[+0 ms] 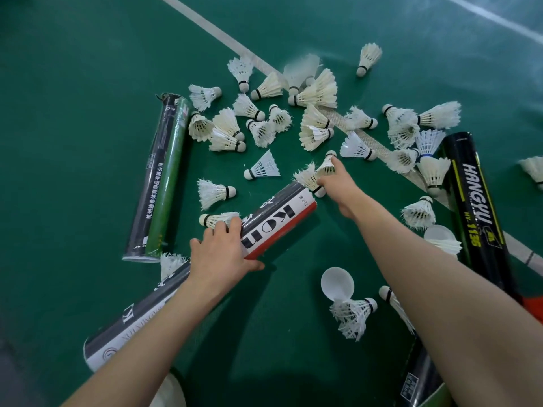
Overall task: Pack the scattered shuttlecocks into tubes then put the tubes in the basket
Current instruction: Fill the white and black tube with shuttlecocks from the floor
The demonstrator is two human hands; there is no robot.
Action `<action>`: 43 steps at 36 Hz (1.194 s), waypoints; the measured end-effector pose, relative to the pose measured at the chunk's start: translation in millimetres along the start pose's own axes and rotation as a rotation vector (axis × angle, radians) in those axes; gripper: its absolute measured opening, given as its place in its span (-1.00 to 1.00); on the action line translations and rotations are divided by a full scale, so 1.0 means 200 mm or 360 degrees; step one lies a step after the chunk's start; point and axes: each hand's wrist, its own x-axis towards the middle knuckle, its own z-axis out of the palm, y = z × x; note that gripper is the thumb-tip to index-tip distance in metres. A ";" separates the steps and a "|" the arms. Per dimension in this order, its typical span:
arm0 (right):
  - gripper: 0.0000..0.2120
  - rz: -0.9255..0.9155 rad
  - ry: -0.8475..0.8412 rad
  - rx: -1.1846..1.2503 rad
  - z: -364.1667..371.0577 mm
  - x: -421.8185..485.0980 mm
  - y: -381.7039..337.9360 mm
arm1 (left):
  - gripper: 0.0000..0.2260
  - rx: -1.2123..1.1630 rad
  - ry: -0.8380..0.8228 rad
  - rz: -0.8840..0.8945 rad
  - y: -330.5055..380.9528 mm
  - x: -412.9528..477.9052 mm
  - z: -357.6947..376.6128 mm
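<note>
Right-hand fingers (338, 165) are pinched tight on a shuttlecock (326, 167), cork pointing up and away, feathers tucked into the grip. A second shuttlecock (307, 177) sits right against those fingers, its cork down by the knuckles, just off the open end of the tube (279, 221); whether that one is in the grip too, cannot tell. The right hand (342, 186) is reached well forward, back of the hand up, forearm stretched long and straight from the lower right. Over to the left hand (223, 254): its fingers are wrapped over the top of the tube around the middle, thumb hooked along the near side, a firm clamp. The tube runs on a slant, near end at the lower left, mouth up and to the right, aimed at the right hand. One stray shuttlecock (216, 219) lies just beyond the left fingertips. Further out, loose shuttlecocks (264, 118) are strewn across the green court floor (73, 98) and over a white line (235, 42). A green-and-black tube (164, 177) lies to the left, a black tube (476, 207) to the right, and a translucent cap (337, 282) lies beside the right forearm.
</note>
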 end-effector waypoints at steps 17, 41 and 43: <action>-0.84 -0.0243 0.0734 0.0197 -0.06 -0.08 0.12 | -0.09 0.0044 -0.0016 -0.0021 -0.01 -0.01 0.01; -0.79 -0.0532 0.0039 0.0583 -0.14 -0.72 0.42 | -0.17 0.0143 0.0122 0.0330 0.09 -0.39 0.08; -0.66 -0.0521 -0.0020 0.0545 -0.15 -0.74 0.43 | -0.16 0.0146 0.0133 0.0308 0.09 -0.40 0.08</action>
